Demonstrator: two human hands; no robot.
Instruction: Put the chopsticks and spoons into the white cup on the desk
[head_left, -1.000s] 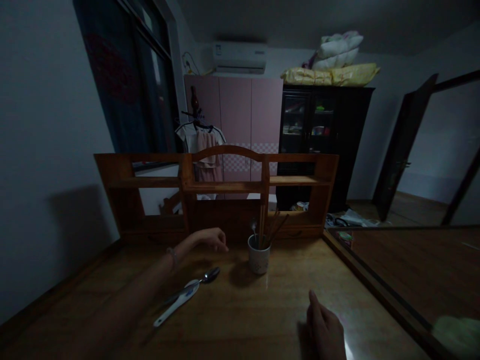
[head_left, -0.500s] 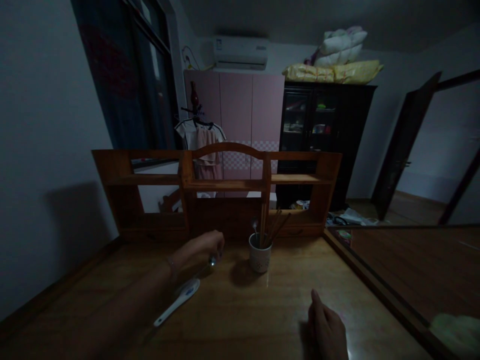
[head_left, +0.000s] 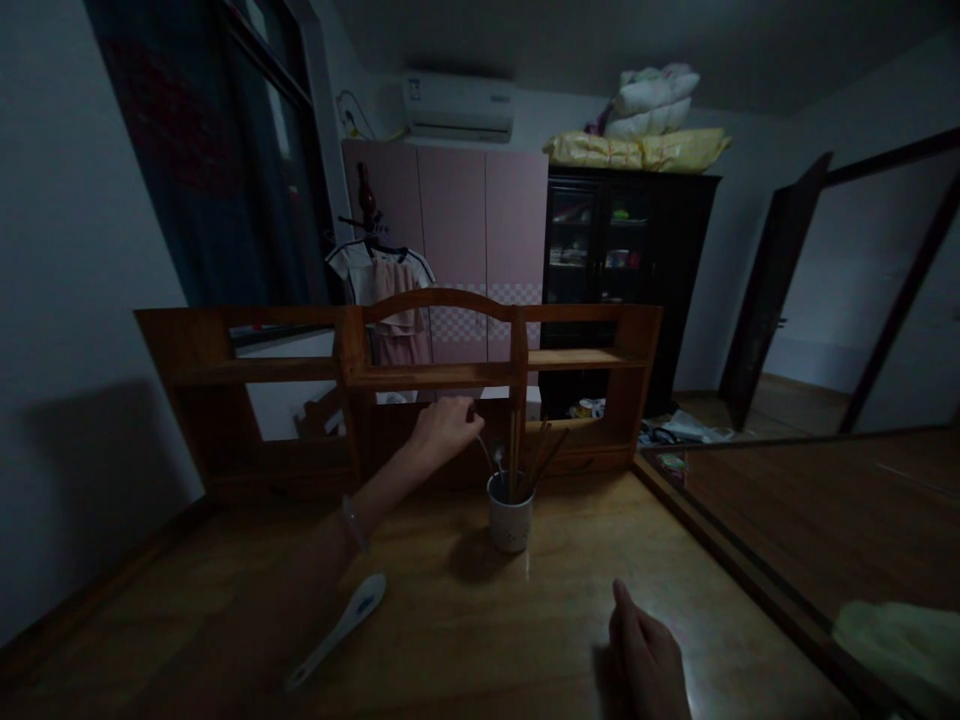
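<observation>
My left hand [head_left: 448, 428] is raised at the back of the desk, fingers pinched on the thin handle of a metal spoon [head_left: 485, 450]. The handle slants down to the rim of a white patterned cup [head_left: 511, 525], and its lower end is hidden there. Several wooden chopsticks [head_left: 514, 450] and another small metal spoon [head_left: 498, 456] stand in the cup. A white ceramic spoon [head_left: 341, 628] with a blue mark lies on the desk below my left forearm. On the right, my right hand [head_left: 649, 655] rests on its side, one digit stretched forward, holding nothing.
A wooden shelf unit [head_left: 431, 376] runs along the back edge of the desk [head_left: 480, 640]. To the right, a raised wooden border [head_left: 720, 560] separates the desktop from a brown surface, where pale green cloth [head_left: 900, 640] lies. Wardrobes and a door stand beyond.
My left hand has lifted the metal spoon off the desk and moved up and right to the cup. My right hand stays resting. The view has shifted slightly.
</observation>
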